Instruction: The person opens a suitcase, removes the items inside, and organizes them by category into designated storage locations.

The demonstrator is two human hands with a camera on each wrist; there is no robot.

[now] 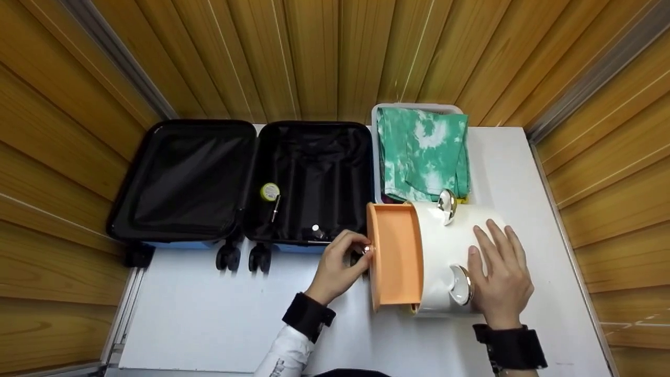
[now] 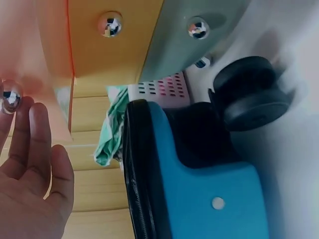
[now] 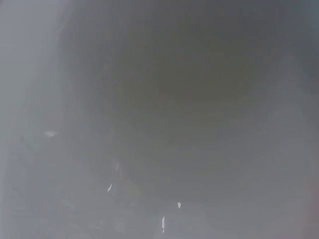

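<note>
A white rounded drawer box [image 1: 437, 248] has its orange drawer [image 1: 399, 256] pulled out, and the drawer's inside looks bare. My left hand [image 1: 337, 267] pinches the round silver knob [image 1: 367, 249] on the drawer front. In the left wrist view that knob [image 2: 11, 97] sits between the fingers, beside a yellow drawer front [image 2: 99, 55] and a grey-green one [image 2: 184, 45], both with silver knobs. With fingers spread, my right hand [image 1: 502, 272] rests on the box's top, beside a gold-edged white ear-shaped piece [image 1: 461, 285]. The right wrist view is a grey blur.
An open black-lined suitcase [image 1: 188, 178] lies to the left, holding a green-rimmed round tin [image 1: 270, 191], a pen-like item [image 1: 276, 208] and a small clear item [image 1: 316, 230]. Behind the box, a white basket [image 1: 375, 157] holds folded green tie-dye cloth [image 1: 424, 149]. Wood-patterned walls surround the table.
</note>
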